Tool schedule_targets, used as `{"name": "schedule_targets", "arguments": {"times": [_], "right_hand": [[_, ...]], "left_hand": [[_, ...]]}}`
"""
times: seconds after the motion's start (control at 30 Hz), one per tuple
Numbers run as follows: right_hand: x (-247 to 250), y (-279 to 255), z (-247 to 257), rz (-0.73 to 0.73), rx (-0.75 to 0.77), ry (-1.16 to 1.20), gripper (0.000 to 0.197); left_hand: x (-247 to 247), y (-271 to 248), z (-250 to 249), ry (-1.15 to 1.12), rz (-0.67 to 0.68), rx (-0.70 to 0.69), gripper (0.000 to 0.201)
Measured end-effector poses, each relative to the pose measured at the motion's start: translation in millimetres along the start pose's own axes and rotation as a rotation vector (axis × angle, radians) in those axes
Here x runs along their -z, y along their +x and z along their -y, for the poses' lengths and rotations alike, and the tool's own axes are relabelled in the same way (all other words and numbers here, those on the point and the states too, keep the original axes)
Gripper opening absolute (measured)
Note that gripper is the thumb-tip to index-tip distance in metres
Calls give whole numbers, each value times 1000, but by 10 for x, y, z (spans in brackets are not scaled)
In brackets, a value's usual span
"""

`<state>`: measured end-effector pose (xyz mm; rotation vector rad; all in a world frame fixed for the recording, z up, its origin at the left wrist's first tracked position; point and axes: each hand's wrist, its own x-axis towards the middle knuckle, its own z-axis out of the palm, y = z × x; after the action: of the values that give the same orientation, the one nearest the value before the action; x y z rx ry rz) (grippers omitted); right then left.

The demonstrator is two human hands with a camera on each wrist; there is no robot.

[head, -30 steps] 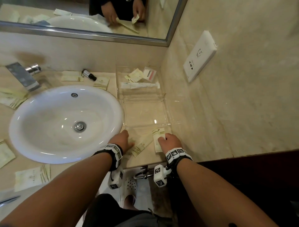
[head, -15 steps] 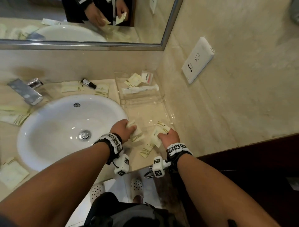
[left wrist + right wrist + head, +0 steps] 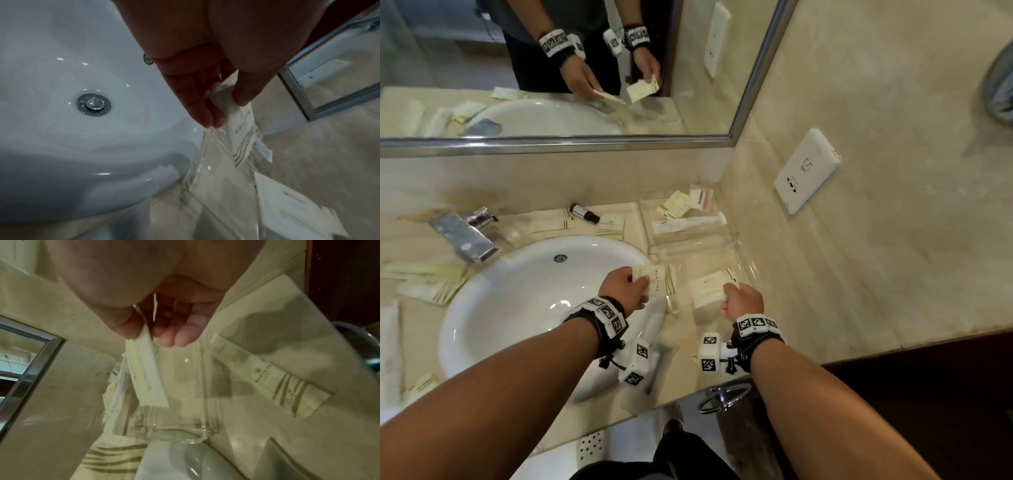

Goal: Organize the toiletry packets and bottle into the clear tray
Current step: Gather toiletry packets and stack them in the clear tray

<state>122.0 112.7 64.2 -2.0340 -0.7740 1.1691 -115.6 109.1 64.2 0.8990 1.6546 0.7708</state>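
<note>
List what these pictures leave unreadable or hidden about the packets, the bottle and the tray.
- Printed text on the left hand's packet: too small in the head view, blurred in the left wrist view.
- Packet held by the right hand: its near end is hidden by the fingers in the head view.
- Bottle label: too small, head view.
- Clear tray walls and dividers: transparent, hard to trace in every view.

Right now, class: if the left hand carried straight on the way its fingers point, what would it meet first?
Probably the near wall of the clear tray: the left hand points its striped packet across it. How high the hand is stays unclear, so it might pass over.
</note>
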Motion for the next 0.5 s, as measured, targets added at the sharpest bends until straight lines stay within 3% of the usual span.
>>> {"name": "schedule_targets", "arguments": {"times": [0.1,0.27,0.5], "right_hand": [[-87,117,116,18,52,-83,22],[-245,523,324,203,57,-315,13],[-475,994,324,356,113,-542,31]], "left_hand": [[34,82,-74,-91,-41,37,11],[87,182,-290,-178,-155,69,18],[62,557,-465,-213,-267,98,18]]}}
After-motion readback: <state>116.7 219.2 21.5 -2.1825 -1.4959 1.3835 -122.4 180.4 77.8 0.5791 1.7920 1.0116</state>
